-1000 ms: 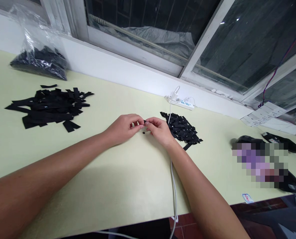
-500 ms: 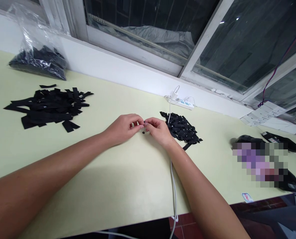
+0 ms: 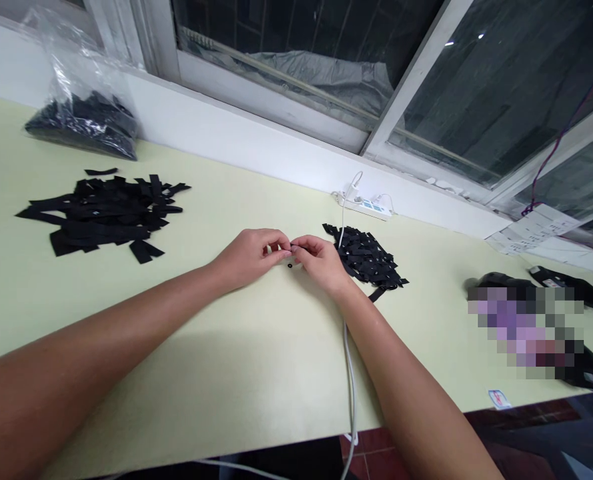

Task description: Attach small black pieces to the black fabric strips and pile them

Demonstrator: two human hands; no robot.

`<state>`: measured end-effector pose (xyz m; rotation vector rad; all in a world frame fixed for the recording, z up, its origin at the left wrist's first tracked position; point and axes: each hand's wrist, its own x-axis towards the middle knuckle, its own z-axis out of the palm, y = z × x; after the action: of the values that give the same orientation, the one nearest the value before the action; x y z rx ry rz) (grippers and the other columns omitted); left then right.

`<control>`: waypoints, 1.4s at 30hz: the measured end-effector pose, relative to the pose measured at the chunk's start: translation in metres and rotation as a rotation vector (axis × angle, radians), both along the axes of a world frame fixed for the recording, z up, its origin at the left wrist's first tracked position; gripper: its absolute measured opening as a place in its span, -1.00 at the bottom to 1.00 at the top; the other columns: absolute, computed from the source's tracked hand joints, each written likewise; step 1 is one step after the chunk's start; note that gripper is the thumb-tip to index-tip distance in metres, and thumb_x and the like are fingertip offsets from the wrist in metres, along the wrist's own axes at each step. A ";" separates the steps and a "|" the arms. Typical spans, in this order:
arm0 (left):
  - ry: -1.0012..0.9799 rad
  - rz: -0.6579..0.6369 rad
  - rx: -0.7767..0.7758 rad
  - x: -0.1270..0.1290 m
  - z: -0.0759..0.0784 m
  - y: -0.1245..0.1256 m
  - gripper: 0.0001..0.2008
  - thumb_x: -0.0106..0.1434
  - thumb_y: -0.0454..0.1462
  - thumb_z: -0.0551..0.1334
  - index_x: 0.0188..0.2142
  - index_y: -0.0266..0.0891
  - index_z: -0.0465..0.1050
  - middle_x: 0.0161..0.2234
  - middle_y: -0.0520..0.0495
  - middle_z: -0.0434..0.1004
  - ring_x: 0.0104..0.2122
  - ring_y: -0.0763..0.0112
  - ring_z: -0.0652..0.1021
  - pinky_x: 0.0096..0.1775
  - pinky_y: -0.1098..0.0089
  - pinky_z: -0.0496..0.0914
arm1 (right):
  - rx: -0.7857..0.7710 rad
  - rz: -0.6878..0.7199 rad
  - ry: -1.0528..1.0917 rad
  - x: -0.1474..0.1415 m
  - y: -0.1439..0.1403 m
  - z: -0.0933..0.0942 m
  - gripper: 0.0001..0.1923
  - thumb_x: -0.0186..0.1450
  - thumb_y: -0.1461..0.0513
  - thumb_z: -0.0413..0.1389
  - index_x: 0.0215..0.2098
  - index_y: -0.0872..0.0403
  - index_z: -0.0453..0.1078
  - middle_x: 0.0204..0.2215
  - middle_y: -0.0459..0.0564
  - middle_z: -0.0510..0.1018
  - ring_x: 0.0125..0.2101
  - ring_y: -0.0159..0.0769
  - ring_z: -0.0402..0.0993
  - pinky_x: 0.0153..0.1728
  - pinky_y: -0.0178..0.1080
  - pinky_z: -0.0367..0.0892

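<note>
The left hand and right hand meet fingertip to fingertip over the pale green counter, both pinching one tiny black piece between them; it is too small to tell its shape. A small black ring lies on the counter just under the fingertips. A pile of small black pieces sits just beside the right hand, with a white cable running under the wrist. A heap of black strips lies well off to the left
</note>
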<state>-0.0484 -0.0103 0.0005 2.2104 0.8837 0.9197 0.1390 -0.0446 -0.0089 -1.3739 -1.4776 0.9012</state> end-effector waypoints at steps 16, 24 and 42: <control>0.086 0.069 0.076 -0.004 0.000 0.005 -0.85 0.26 -0.17 0.26 -0.34 -0.16 0.58 -0.39 0.03 0.60 -0.44 0.42 0.47 -0.31 0.36 0.33 | -0.048 -0.051 0.091 0.004 0.001 -0.001 -0.79 0.18 0.13 0.17 -0.27 0.05 0.53 -0.38 -0.06 0.59 -0.39 -0.34 0.47 -0.38 -0.29 0.32; 0.043 0.049 0.070 -0.006 0.000 0.006 -0.87 0.26 -0.23 0.23 -0.32 -0.18 0.55 -0.35 0.03 0.59 -0.41 0.42 0.49 -0.32 0.38 0.33 | -0.057 -0.047 0.108 0.004 0.002 -0.002 -0.78 0.17 0.13 0.16 -0.27 0.04 0.52 -0.35 -0.07 0.58 -0.40 -0.35 0.47 -0.38 -0.29 0.35; 0.053 0.057 0.074 -0.004 -0.001 0.008 -0.88 0.27 -0.20 0.26 -0.24 -0.17 0.50 -0.29 0.02 0.55 -0.38 0.40 0.46 -0.33 0.38 0.28 | -0.053 0.077 0.069 -0.002 -0.003 0.008 -0.81 0.20 0.14 0.16 -0.27 0.04 0.54 -0.35 -0.08 0.57 -0.38 -0.38 0.43 -0.30 -0.28 0.35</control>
<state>-0.0529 -0.0023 -0.0009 2.2923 0.9560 0.9375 0.1373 -0.0476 -0.0006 -1.3184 -1.4721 1.0330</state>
